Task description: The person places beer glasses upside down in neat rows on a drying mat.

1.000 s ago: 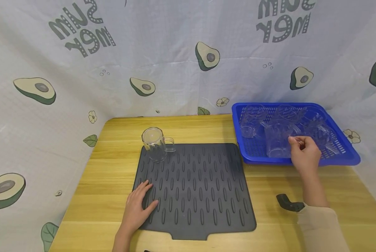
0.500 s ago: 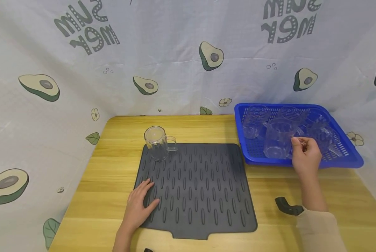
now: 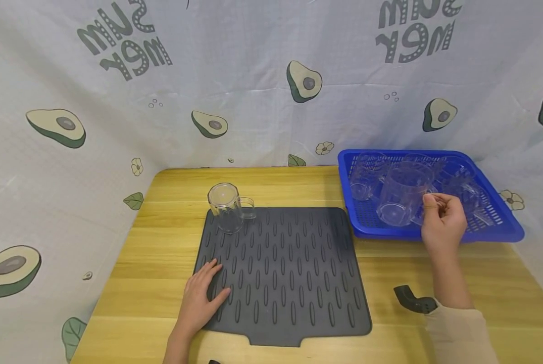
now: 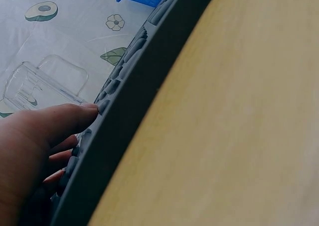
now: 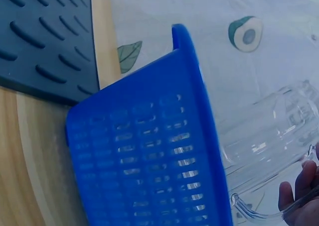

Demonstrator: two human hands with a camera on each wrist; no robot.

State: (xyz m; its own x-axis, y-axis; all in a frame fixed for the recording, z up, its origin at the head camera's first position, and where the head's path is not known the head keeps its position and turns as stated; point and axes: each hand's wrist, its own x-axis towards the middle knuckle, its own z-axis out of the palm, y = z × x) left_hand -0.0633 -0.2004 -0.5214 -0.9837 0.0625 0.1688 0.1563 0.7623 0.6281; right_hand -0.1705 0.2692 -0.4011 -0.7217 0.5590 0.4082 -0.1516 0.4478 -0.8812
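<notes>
A clear glass mug (image 3: pixel 396 194) stands tilted over the front part of the blue plastic basket (image 3: pixel 489 235). My right hand (image 3: pixel 445 220) pinches its handle from the right; in the right wrist view the mug (image 5: pixel 271 131) shows above the basket rim, with the fingers (image 5: pixel 304 181) curled at the handle. On the left edge of the dark grey ribbed mat (image 3: pixel 289 263) rests my left hand (image 3: pixel 199 298), fingers spread and holding nothing. Another glass mug (image 3: pixel 226 210) sits upside down at the mat's far left corner, its handle to the right.
Several more glass mugs (image 3: pixel 366 174) lie inside the basket, around the held one. The basket stands at the back right of the wooden table (image 3: pixel 139 283). A printed curtain (image 3: pixel 253 65) hangs behind and at the sides. A black curved piece (image 3: pixel 414 301) sticks out at the right sleeve.
The right hand has raised the glass mug slightly within the basket, and the mug now leans. The left hand and the upside-down mug stay in place.
</notes>
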